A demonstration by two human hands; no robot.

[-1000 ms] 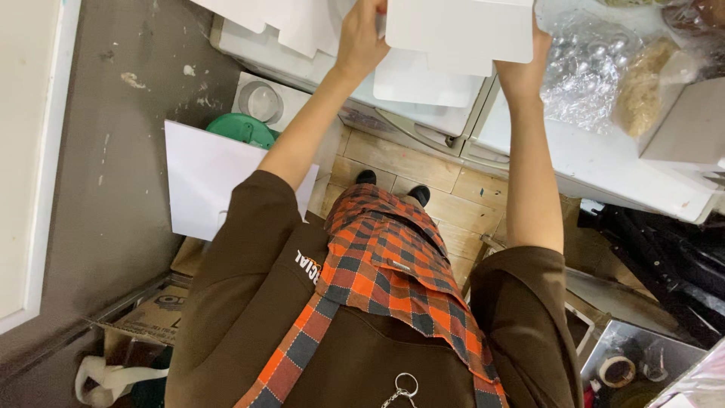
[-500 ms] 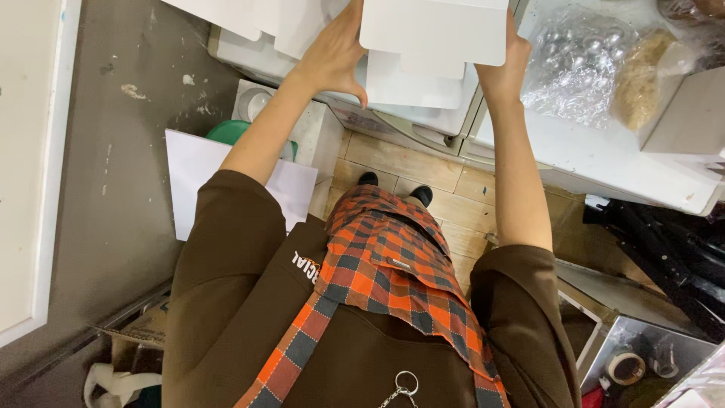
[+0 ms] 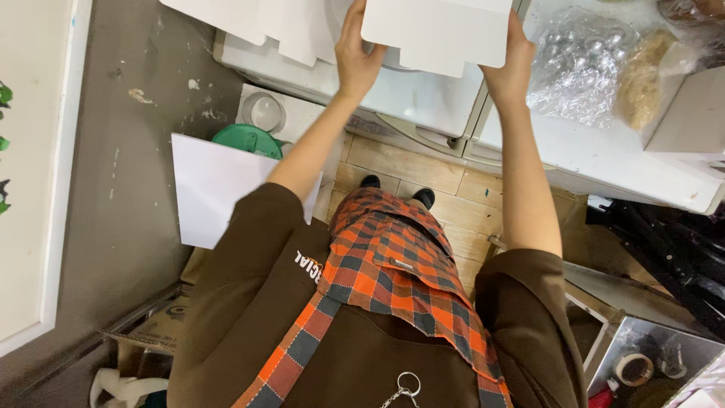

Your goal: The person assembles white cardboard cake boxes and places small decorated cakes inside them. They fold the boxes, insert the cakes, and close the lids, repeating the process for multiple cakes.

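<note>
Here, flat white cardboard box (image 3: 442,32) between hands

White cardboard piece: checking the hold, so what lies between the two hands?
Head view: only the white cardboard piece spans between left hand and right hand.

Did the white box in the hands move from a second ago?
Yes. The white box has slid left along the white counter, away from the bag of silver balls.

Matt white card box (image 3: 438,30), crinkly clear plastic bag (image 3: 581,68), checked cloth apron (image 3: 385,264)
</note>
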